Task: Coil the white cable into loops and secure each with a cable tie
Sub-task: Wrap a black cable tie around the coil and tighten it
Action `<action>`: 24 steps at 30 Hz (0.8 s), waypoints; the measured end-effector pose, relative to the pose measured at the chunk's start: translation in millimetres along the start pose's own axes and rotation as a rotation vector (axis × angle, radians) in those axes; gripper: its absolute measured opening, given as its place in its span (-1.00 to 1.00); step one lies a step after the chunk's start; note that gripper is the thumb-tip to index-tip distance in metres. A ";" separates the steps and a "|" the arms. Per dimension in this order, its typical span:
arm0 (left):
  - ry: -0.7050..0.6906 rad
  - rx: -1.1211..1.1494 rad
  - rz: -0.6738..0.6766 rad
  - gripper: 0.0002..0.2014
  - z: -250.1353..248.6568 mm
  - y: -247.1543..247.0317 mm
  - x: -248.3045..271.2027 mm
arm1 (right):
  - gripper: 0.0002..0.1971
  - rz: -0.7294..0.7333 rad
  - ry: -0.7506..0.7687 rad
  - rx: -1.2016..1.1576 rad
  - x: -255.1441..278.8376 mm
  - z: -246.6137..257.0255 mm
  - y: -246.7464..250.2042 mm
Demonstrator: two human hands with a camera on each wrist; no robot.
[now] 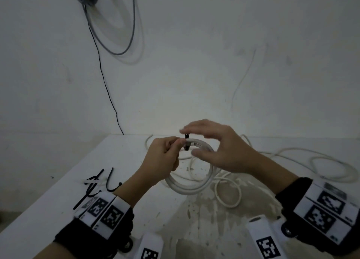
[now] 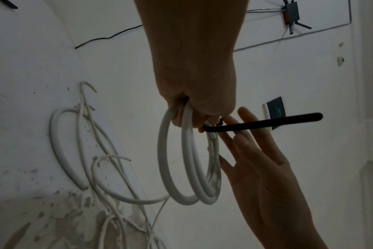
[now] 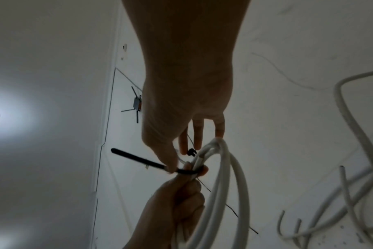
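On the left of the white, paint-flecked desk (image 1: 48, 180) lie several loose black plastic cable ties (image 1: 97, 182), some crossing each other. To their right, the left hand (image 1: 163, 157) is curled around the top of a coil of thick white cable (image 1: 191, 188), holding the loops bunched together and lifted off the desk; the left wrist view shows about three loops hanging from the fist. A single black cable tie (image 2: 264, 122) crosses the bundle just beside the left thumb, its long tail sticking out sideways. The right hand (image 1: 220, 147) hovers at the tie with fingers (image 2: 248, 134) spread and nearly straight; the thumb touches the strap, but whether it is pinching cannot be told. Further right, the rest of the white cable trails in loose curves (image 1: 321, 161) across the desk.
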State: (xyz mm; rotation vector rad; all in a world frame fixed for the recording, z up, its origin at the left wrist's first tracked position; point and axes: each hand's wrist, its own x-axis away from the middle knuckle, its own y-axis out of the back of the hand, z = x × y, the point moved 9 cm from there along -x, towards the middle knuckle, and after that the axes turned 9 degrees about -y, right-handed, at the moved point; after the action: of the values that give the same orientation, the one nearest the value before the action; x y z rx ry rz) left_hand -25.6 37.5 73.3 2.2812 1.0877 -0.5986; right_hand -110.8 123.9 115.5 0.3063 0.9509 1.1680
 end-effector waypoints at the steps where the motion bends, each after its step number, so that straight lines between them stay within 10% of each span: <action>1: 0.002 0.015 -0.008 -0.66 -0.3 0.5 -0.7 | -0.63 0.008 0.007 -0.026 1.3 0.0 -3.8; 24: -0.041 -0.054 0.031 -0.76 -0.8 -1.8 1.0 | -0.81 -0.183 -0.242 -0.365 1.4 -32.8 -8.4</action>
State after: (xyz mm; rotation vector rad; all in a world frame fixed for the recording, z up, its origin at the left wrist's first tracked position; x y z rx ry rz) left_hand -26.4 39.6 72.7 2.2254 1.0345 -0.5939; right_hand -130.5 113.4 89.9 0.0616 0.5291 1.0838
